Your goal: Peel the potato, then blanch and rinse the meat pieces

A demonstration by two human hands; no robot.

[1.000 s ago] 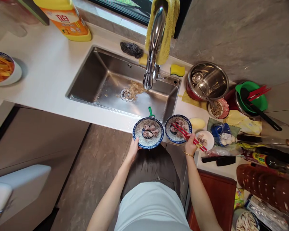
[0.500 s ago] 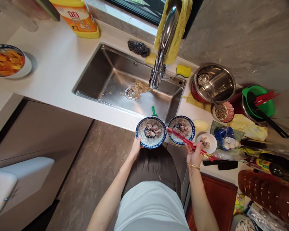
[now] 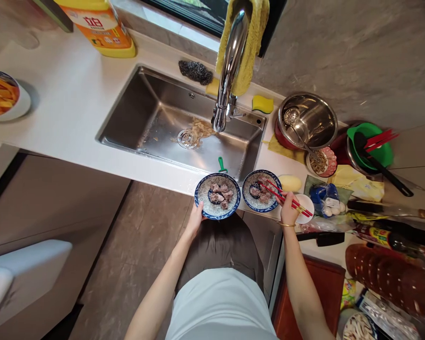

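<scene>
My left hand (image 3: 196,216) grips the lower left rim of a blue-patterned plate (image 3: 207,188), with several pieces of meat (image 3: 222,194) in its middle. A second blue-patterned plate (image 3: 248,198) stands just right of it on the counter edge, also bearing meat pieces (image 3: 262,190). In my right hand (image 3: 287,208) is a pair of red chopsticks (image 3: 278,195), their tips down among the meat on the second plate. Partly behind that hand lies a small white dish (image 3: 307,204). A green peeler (image 3: 222,165) rests at the sink's front edge.
The steel sink (image 3: 127,101) holds peelings (image 3: 202,131) near its drain, under the faucet (image 3: 230,66). To the right are a peeled potato (image 3: 290,182), a steel pot (image 3: 326,106), a green basin (image 3: 386,150) and bottles (image 3: 380,236). A bowl of orange pieces (image 3: 21,101) stands left.
The chopstick tips have gone from between the two plates into the right plate's meat. More meat now shows on the left plate. The whole view has shifted slightly.
</scene>
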